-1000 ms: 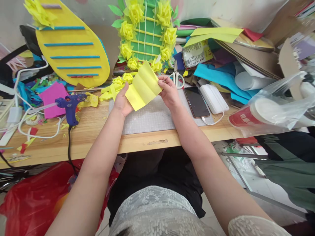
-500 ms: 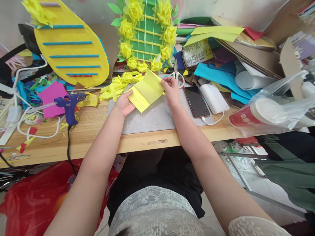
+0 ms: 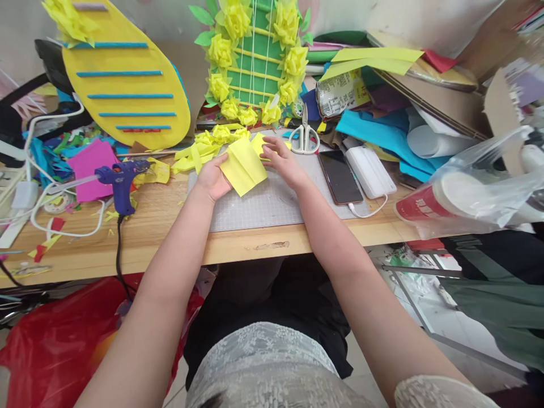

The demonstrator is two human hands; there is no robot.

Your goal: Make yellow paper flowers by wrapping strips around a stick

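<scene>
My left hand pinches the left edge of a yellow sheet of paper, thumb on top. A crease runs down the sheet, which is tilted above a grey gridded cutting mat. Beside its right edge is my right hand, fingers spread and loosely bent; whether a fingertip touches the paper is unclear. More yellow paper shows behind the sheet, close to the right fingers. Yellow paper flowers and strips lie just beyond my left hand. White-handled scissors rest behind my right hand.
A blue glue gun stands at the left near pink paper. To the right are a phone, a white power bank and a bagged red cup. A green flowered panel and a yellow striped board stand behind.
The right fingers have come off the sheet's upper right corner and spread, shifting slightly left and down. The wide-open sheet now shows as a smaller panel in my left hand.
</scene>
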